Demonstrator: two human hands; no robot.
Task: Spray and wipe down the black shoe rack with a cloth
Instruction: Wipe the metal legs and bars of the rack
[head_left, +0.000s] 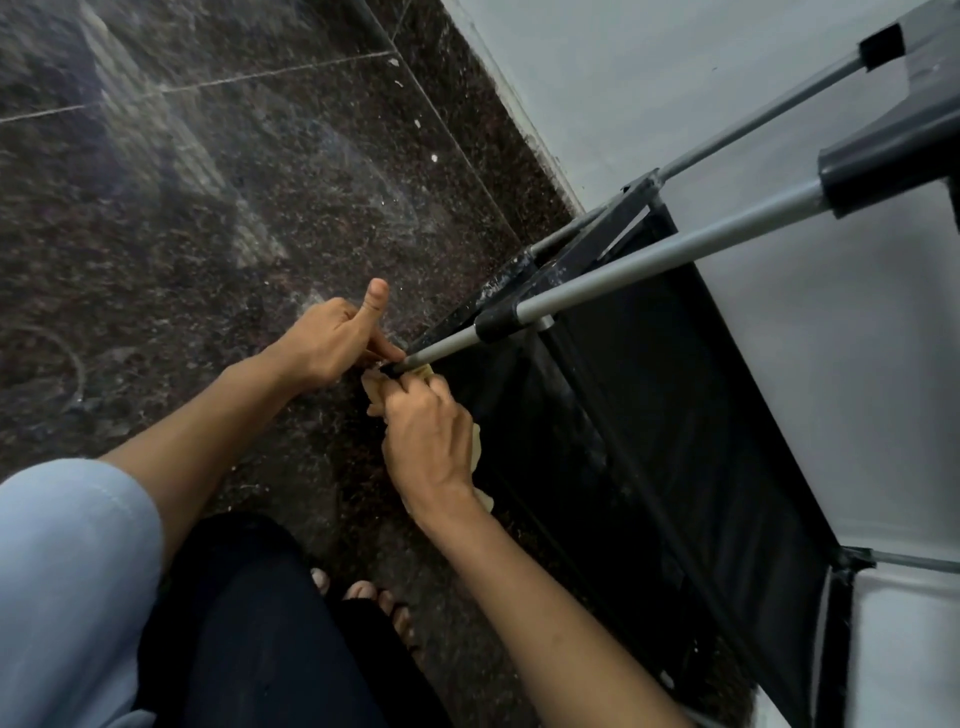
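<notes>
Legible text, labels, brands, numbers, signs: none. No readable marking shows on the shoe rack (649, 415), its grey poles, the cloth (475, 447), the floor or the wall.

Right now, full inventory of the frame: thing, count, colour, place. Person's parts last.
shoe rack: one, black fabric panels on grey metal tubes with black plastic joints, right half, against the wall
cloth: one, pale yellow, mostly hidden under the right hand at the rack's lower front tube end
floor: dark speckled stone tiles, dusty streaks, left and centre
wall: pale grey, top right
left hand: thumb up, fingertips at the tube's end
right hand: grips the cloth at the tube's end
sleeve: one, light blue, bottom left
toes: bare, bottom centre, beside dark trousers
</notes>
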